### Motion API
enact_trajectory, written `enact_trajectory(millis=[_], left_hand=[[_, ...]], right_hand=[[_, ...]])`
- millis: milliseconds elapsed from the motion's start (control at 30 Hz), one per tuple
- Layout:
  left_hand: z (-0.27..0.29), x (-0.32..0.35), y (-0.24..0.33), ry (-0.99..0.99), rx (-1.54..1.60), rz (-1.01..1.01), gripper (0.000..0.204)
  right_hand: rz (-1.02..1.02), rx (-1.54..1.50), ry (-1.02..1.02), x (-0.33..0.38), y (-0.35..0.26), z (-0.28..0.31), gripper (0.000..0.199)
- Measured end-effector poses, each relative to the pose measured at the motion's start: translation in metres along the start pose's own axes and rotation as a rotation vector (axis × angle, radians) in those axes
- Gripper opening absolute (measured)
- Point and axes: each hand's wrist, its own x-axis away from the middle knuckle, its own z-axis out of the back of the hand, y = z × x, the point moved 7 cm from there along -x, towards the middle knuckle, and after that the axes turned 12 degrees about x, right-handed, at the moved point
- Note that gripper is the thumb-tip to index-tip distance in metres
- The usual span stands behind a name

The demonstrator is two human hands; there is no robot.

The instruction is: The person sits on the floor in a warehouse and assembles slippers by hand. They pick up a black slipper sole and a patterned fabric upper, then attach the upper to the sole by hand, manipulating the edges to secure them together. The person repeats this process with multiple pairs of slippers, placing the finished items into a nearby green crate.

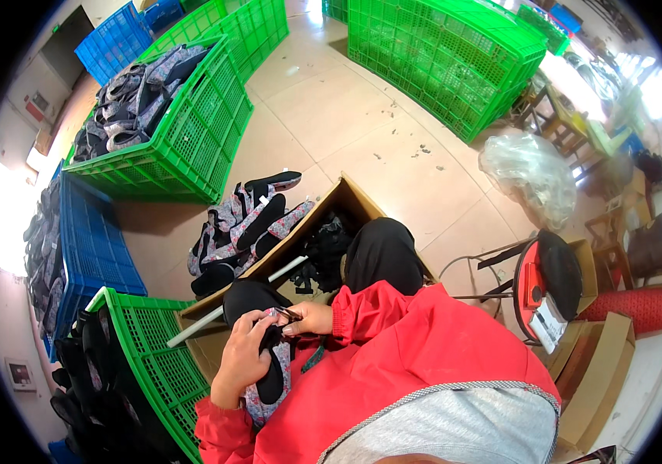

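My left hand (pixel 244 354) is closed around a floral fabric shoe (pixel 280 362) with a black lining, held in my lap against my red jacket. Close beside it, at the upper end of the shoe, my right hand (pixel 313 318) is closed on a small dark metal tool (pixel 292 315). That tool looks like thread snips, though its blades are mostly hidden by the fingers. Both hands nearly meet there, so the exact spot being worked is covered.
A cardboard box (pixel 362 203) holding black pieces stands at my knees, crossed by a white tube (pixel 195 326). Floral shoes (pixel 242 220) lie piled beyond it. Green crates (pixel 191 131) and a blue crate (pixel 99 240) stand left. A round stool (pixel 559 274) is at right.
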Motion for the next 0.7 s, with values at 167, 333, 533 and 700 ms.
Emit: enact_trajectory(millis=[167,333,533,700], left_hand=[[-0.002,-0.014,-0.007,-0.018,0.096,-0.1,0.038],[-0.014,-0.021,-0.018,0.016,0.137,-0.155,0.015],[-0.026,-0.018,-0.037,0.022,0.23,-0.11,0.02],[-0.029,-0.015,-0.037,0.055,0.273,-0.119,0.023]], right_hand=[[-0.04,0.072,-0.009,0.003,-0.001,-0.005,0.012],[-0.026,0.257,-0.052,0.005,0.002,0.002,0.01],[-0.092,0.283,-0.072,0.013,-0.012,0.01,0.012],[-0.012,0.402,-0.089,0.014,-0.027,0.015,0.015]])
